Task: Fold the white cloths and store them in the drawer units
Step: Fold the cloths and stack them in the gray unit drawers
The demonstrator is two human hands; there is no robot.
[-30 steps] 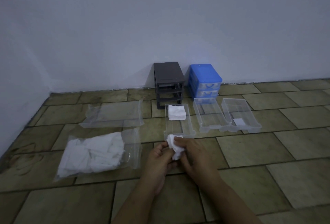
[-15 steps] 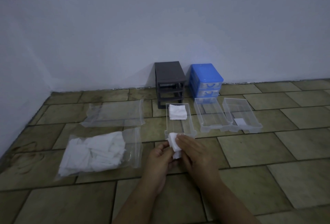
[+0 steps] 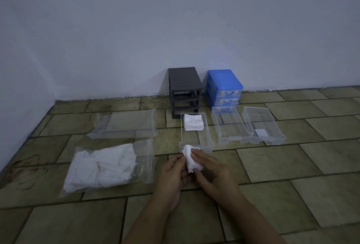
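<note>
Since a moment ago the right hand (image 3: pixel 212 173) has slid its fingers further over the small white cloth (image 3: pixel 191 159), which both hands pinch above the floor (image 3: pixel 292 165); the left hand (image 3: pixel 173 173) grips its near edge. Just beyond lies a clear drawer (image 3: pixel 204 136) with a folded cloth (image 3: pixel 193 125), then the dark unit (image 3: pixel 184 90) and blue unit (image 3: pixel 224 86) by the wall.

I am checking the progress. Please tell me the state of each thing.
left hand: holds small cloth
right hand: holds same cloth
small cloth: partly folded
left drawer: out, one folded cloth
middle drawer: out, empty
grey unit: drawers removed
bag: holds cloths
</note>
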